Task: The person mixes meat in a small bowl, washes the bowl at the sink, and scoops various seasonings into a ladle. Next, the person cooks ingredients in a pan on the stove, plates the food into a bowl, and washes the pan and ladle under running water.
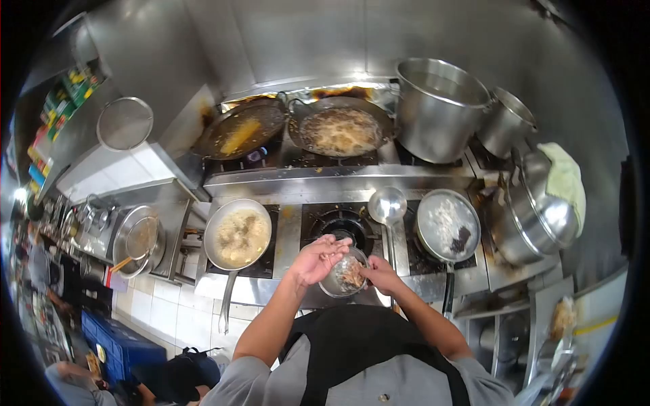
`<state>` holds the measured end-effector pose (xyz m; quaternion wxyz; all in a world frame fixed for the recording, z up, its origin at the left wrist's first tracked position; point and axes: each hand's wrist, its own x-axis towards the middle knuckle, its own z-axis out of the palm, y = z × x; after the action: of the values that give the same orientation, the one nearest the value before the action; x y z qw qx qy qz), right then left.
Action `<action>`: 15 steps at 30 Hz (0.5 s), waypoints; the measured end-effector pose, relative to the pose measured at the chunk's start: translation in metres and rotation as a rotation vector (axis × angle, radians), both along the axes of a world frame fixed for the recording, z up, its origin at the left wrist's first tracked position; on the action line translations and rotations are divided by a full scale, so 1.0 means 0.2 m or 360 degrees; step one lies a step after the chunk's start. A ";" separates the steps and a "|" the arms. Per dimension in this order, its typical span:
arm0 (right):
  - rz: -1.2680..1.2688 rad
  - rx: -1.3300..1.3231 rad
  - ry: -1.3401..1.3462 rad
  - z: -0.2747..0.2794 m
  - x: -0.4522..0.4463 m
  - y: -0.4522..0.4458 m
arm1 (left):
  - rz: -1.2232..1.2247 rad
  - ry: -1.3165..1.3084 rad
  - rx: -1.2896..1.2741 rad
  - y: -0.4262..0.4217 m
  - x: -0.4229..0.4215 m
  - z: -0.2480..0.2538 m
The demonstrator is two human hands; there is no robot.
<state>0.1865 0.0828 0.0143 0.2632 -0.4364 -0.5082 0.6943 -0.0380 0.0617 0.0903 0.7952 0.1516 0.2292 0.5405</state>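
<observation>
"What sat closest to your camera?"

"The wearer's black apron point(376, 345). Just beyond it, I had the bowl point(331, 287), in front of the bare burner point(343, 229) and between the two frying pans, the frothing one point(237, 237) on the left and the pale one point(437, 223) on the right."

"And the hands?"

"The left hand point(317, 260) was at the bowl's upper left edge, its fingers stretched out and close together, palm tipped upward. I saw nothing gripped in it. The right hand point(382, 275) was curled in on the opposite side, pinching the rim. Its fingertips were hidden, so I couldn't tell whether they also touched the stringy brown food point(352, 274) inside."

"How did you judge the handling?"

"Light, I reckoned, with a stiff wall. I couldn't tell glass from metal, so I'd have treated it as breakable. The lip looked liable to turn slick with any grease. The food seemed soft and loose, easy to crush or shed."

"Best hold?"

"The right side of the rim, thumb over the lip, level, well clear of the ladle point(388, 205) behind."
</observation>
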 end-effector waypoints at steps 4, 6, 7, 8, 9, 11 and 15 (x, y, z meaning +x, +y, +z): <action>0.0000 -0.0041 -0.0002 0.00 0.02 0.00 | -0.0103 0.0363 -0.0184 -0.08 0.02 -0.02; 0.0017 -0.0042 0.0001 -0.02 0.03 0.01 | -0.0222 0.0296 -0.0171 -0.08 0.01 -0.01; 0.0008 -0.0073 0.0014 -0.03 0.03 0.00 | -0.0370 0.0240 -0.0181 -0.08 0.01 -0.01; 0.0001 -0.0108 0.0010 -0.05 0.04 -0.01 | -0.0259 0.0314 -0.0227 -0.07 0.04 0.00; 0.0016 -0.0102 0.0000 -0.07 0.04 -0.01 | -0.0243 0.0304 -0.0222 -0.06 0.04 -0.01; 0.0035 -0.0126 0.0033 -0.11 0.04 -0.01 | -0.0205 0.0308 -0.0185 -0.02 0.03 -0.02; -0.0012 -0.0178 0.0110 -0.07 0.01 -0.02 | 0.0058 0.0499 -0.0342 0.05 0.09 0.07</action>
<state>0.1887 0.0778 0.0001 0.2583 -0.4282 -0.4575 0.7353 -0.0197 0.0720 0.1034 0.7515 0.1441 0.4094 0.4968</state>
